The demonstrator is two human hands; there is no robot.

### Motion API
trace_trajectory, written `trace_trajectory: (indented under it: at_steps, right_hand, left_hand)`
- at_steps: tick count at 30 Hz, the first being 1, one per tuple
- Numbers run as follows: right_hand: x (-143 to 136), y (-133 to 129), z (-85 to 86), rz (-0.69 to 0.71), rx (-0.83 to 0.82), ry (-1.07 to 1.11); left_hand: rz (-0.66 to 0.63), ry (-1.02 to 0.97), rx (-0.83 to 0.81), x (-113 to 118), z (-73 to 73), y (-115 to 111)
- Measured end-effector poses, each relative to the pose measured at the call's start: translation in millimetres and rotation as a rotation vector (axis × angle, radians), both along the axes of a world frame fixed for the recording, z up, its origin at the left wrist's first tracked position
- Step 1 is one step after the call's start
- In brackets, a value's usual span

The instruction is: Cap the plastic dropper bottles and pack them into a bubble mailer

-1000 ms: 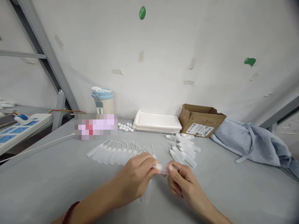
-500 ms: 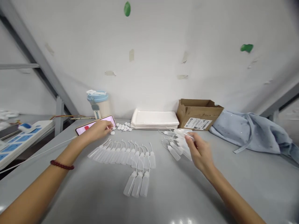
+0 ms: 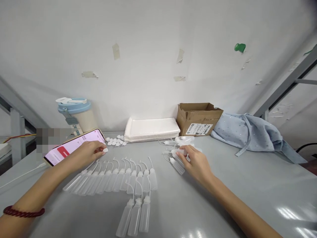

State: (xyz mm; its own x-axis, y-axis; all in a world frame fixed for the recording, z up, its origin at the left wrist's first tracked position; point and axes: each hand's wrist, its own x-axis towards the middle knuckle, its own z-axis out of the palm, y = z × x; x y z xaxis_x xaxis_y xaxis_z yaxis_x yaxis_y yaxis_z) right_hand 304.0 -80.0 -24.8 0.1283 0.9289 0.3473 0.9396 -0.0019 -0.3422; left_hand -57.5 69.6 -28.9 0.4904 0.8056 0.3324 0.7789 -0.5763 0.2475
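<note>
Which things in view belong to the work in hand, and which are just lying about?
In the work, judging by the hands:
small white pieces, one at the left hand
loose bottles, touched by the right hand
laid-out bottles, in rows

Apparently just lying about:
phone
blue-lidded cup
cardboard box
blue cloth
white stack (role unclear)

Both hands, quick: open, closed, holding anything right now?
Left hand: closed, pinching a small white cap.
Right hand: closed on a translucent plastic bottle.

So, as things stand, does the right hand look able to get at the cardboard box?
Probably yes: the right hand is at the loose bottles in front of the cardboard box. They lie low, and nothing tall seems to block the way.
</note>
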Motion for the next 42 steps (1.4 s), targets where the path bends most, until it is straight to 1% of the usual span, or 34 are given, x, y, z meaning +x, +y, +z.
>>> trace_trajectory:
  at_steps: [2, 4, 8, 10, 11, 13, 15, 16, 18, 19, 20, 22, 27, 32, 36, 39, 42]
  right_hand:
    - [1.2, 0.0, -0.6, -0.022, -0.021, -0.047]
    - [2.6, -0.5, -1.2, -0.049, -0.036, -0.095]
    - [4.5, -3.2, -1.7, -0.119, -0.030, -0.169]
    - [2.0, -6.2, -1.3, -0.134, 0.038, -0.206]
    - [-1.2, -8.6, -0.7, -0.116, 0.098, -0.216]
    - [-12.2, -16.0, 1.1, -0.007, 0.232, -0.189]
    - [-28.5, -26.9, 3.5, 0.198, 0.280, -0.084]
    - [-37.6, -33.2, 4.5, 0.307, 0.256, -0.030]
    - [-55.2, -45.5, 5.8, 0.527, 0.160, -0.007]
    - [-62.6, -50.7, 6.0, 0.608, 0.109, -0.001]
    - [-68.7, -54.8, 5.8, 0.665, 0.066, 0.006]
    - [-76.7, -59.4, 4.7, 0.716, -0.003, 0.029]
    - [-80.8, -59.1, 0.0, 0.690, -0.120, 0.036]
    - [-83.4, -58.0, -5.4, 0.664, -0.152, 0.041]
    - [-86.1, -56.7, -6.1, 0.651, -0.170, 0.038]
    - [-86.3, -56.7, -4.4, 0.637, -0.179, 0.036]
    - [-84.0, -57.8, -2.2, 0.655, -0.131, 0.054]
  left_hand:
    - [-0.006, -0.022, 0.012, 5.4, 0.3, -4.1]
    - [-0.002, -0.044, 0.017, 10.5, 4.7, -12.0]
    - [0.042, -0.112, 0.037, 18.4, 23.9, -38.7]
    - [0.062, -0.113, 0.035, 22.9, 33.9, -54.2]
    - [0.055, -0.109, 0.036, 25.7, 37.5, -61.5]
    - [-0.005, -0.094, 0.018, 32.5, 40.8, -74.6]
    - [-0.096, -0.070, 0.047, 40.2, 39.1, -85.6]
    - [-0.144, -0.047, 0.083, 44.1, 37.1, -90.3]
    - [-0.223, 0.012, 0.180, 50.7, 32.8, -98.4]
    - [-0.252, 0.040, 0.222, 53.2, 31.0, -101.8]
    - [-0.272, 0.064, 0.255, 55.1, 29.8, -104.7]
    - [-0.290, 0.091, 0.294, 56.9, 29.1, -109.0]
    - [-0.298, 0.063, 0.274, 56.5, 32.2, -114.7]
    - [-0.323, 0.014, 0.210, 59.0, 32.6, -118.6]
    - [-0.335, -0.018, 0.171, 61.0, 30.7, -120.1]
    - [-0.343, -0.044, 0.104, 62.6, 30.0, -121.2]
    - [-0.352, -0.092, -0.024, 65.5, 31.5, -123.5]
